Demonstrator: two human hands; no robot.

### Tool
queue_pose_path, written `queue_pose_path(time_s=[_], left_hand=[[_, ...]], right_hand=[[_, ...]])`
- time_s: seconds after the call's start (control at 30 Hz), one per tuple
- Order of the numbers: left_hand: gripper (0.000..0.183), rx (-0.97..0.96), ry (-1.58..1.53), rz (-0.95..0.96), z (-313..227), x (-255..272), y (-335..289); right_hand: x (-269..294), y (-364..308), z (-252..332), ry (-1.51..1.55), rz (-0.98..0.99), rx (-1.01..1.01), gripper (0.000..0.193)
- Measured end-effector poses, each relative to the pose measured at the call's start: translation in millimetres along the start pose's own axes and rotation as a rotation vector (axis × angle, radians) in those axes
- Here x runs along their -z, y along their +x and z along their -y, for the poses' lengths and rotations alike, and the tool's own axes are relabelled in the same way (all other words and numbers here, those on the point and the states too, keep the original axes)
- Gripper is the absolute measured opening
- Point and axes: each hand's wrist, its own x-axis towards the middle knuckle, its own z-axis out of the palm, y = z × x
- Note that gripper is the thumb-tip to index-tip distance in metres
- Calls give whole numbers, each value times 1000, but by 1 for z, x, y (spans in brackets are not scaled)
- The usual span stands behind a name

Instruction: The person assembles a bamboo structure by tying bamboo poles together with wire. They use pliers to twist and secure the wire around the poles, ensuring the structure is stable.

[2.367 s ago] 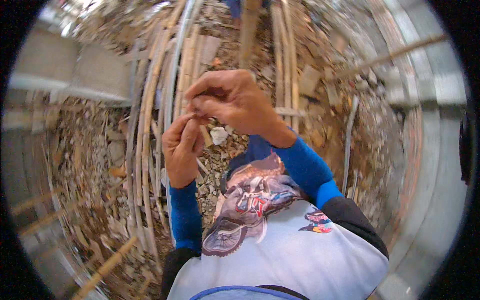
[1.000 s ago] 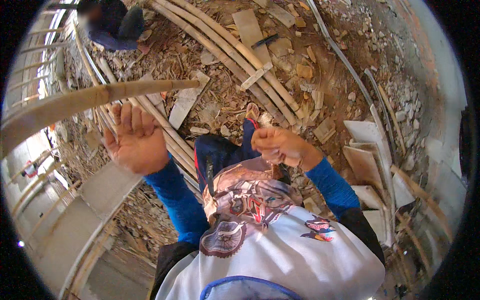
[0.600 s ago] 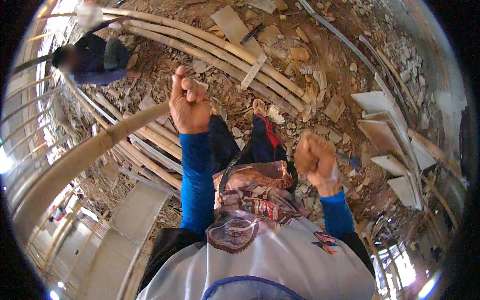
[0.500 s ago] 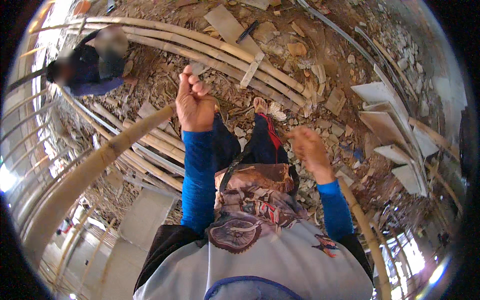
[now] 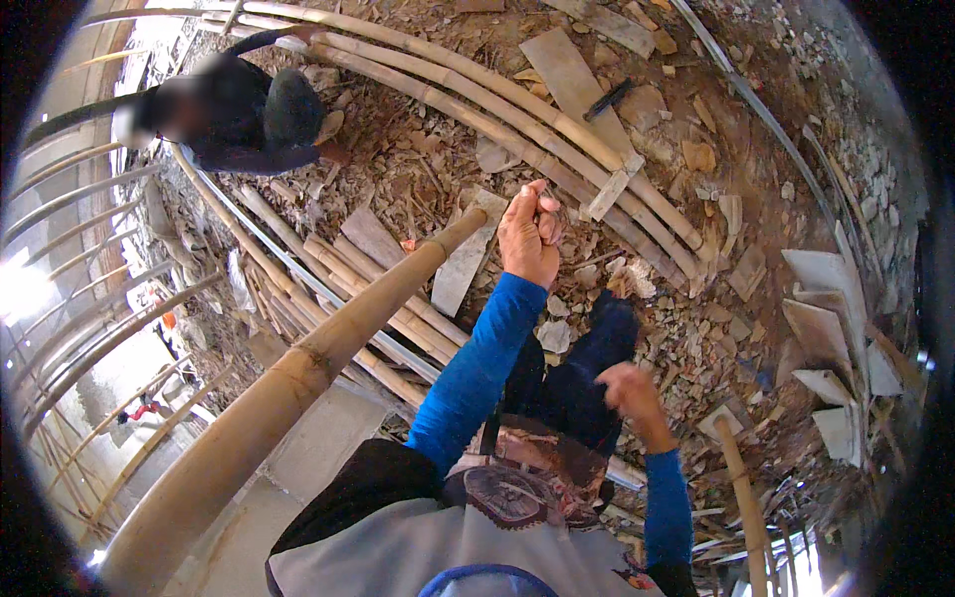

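My left hand [image 5: 531, 239] is raised ahead of me, its fingers curled in a pinch. Whatever lies between the fingertips, if anything, is too small to name. To its left, apart from it, a thick bamboo pole [image 5: 328, 353] slants past, its end resting by a flat board piece [image 5: 460, 267]. Lower and to the right, my right hand [image 5: 642, 403] has its fingers folded inward; their contents, if any, are hidden. Rubble and dry leaves cover the ground [image 5: 686, 348] beneath both hands.
Another person [image 5: 249, 114] crouches at the far left near long bamboo poles [image 5: 468, 104] lying across the ground. Broken pale panels [image 5: 821, 333] lean at the right. A bamboo post [image 5: 744, 488] stands by my right arm. Bamboo bars line the left side.
My view has shifted left and my body has turned. My left hand now reaches farther to the right across the picture; my right hand sits lower. The crouching person has an arm stretched toward the poles.
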Motion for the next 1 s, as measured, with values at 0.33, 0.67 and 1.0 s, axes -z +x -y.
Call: queue_pose_path(time_s=[0.33, 0.67, 1.0], left_hand=[[21, 92, -84, -66, 19, 68, 67], [18, 154, 233, -55, 116, 166, 160], [22, 140, 304, -99, 188, 208, 203]], right_hand=[[43, 38, 19, 442, -338, -105, 26], [94, 43, -47, 795, 195, -344, 35], [73, 77, -103, 847, 364, -545, 28]])
